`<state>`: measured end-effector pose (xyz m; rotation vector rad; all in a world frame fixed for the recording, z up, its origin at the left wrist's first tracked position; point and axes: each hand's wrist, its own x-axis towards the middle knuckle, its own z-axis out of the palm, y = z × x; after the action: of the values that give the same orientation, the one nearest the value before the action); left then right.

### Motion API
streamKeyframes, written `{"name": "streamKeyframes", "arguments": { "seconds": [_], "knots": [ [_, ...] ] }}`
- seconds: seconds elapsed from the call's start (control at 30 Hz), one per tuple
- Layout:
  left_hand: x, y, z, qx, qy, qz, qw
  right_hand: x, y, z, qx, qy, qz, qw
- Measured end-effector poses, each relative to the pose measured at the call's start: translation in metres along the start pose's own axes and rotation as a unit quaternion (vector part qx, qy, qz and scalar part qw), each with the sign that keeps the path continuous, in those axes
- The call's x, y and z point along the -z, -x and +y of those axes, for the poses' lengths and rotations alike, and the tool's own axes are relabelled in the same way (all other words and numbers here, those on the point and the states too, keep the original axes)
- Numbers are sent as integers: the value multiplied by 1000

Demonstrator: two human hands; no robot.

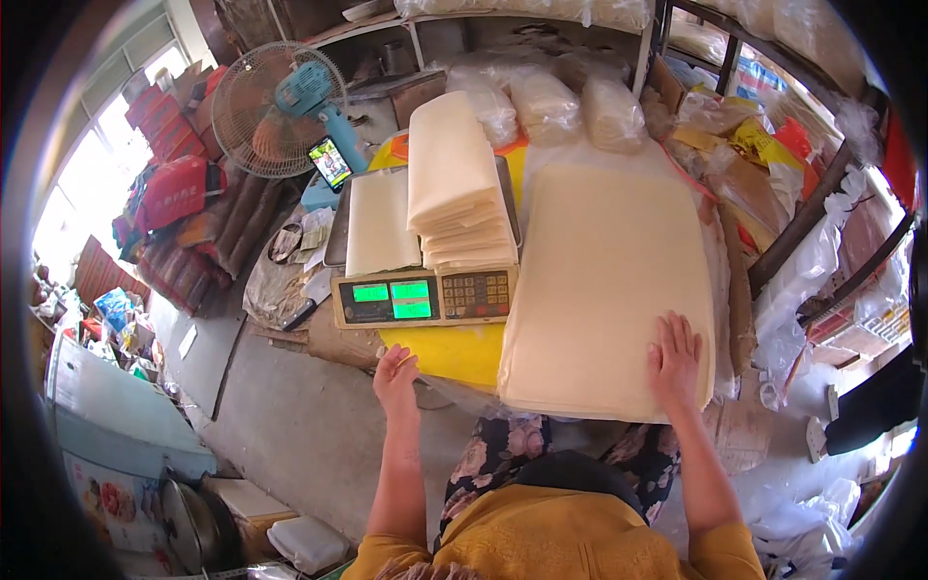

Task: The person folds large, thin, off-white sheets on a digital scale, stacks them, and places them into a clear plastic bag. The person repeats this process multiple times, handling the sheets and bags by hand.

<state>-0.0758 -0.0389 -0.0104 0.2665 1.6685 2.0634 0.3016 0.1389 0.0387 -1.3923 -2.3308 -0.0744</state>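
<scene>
A broad, flat stack of thin cream sheets (609, 261) covers the right half of the table. My right hand (677, 360) lies on its near right corner, fingers stretched out and nothing gripped. In front of the scale, by the table's near edge, my left hand (394, 372) is raised with its fingers curled together; whether anything small is pinched there is hidden. The digital scale (425, 298) has lit green displays and a keypad. On its metal pan sit a tall pile of folded cream sheets (459, 184) and a lower folded bundle (382, 222) to its left.
Plastic-wrapped bundles (546, 106) line the table's back. A blue fan (304, 92) and a lit phone (330, 162) stand behind the scale at left. Yellow sheeting (454, 353) lies under the scale. Bags and a dark rack (802, 222) crowd the right side.
</scene>
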Motion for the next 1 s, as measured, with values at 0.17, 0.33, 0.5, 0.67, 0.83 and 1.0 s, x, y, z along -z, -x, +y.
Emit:
{"name": "streamKeyframes", "arguments": {
  "seconds": [0.17, 0.33, 0.5, 0.67, 0.83, 1.0],
  "knots": [
    [-21, -8, 19, -35, 4, -27, 999, 0, 1, 0, -2, 0, 2, 1000],
    [-99, -73, 98, -193, 0, -78, 978, 6, 0, -1, 8, 11, 4, 1000],
    [-159, -150, 153, 27, -171, -254, 952, 0, 0, 2, 9, -10, 21, 1000],
    [-183, -143, 153, 122, -357, -300, 876, 4, 2, 1, 0, -16, 26, 1000],
    [-184, -160, 142, 217, -234, -283, 905, 8, 2, -3, -3, -20, 29, 999],
    [-189, -135, 140, 201, -65, -302, 930, 6, 3, -1, -5, -26, 35, 999]
  ]
}}
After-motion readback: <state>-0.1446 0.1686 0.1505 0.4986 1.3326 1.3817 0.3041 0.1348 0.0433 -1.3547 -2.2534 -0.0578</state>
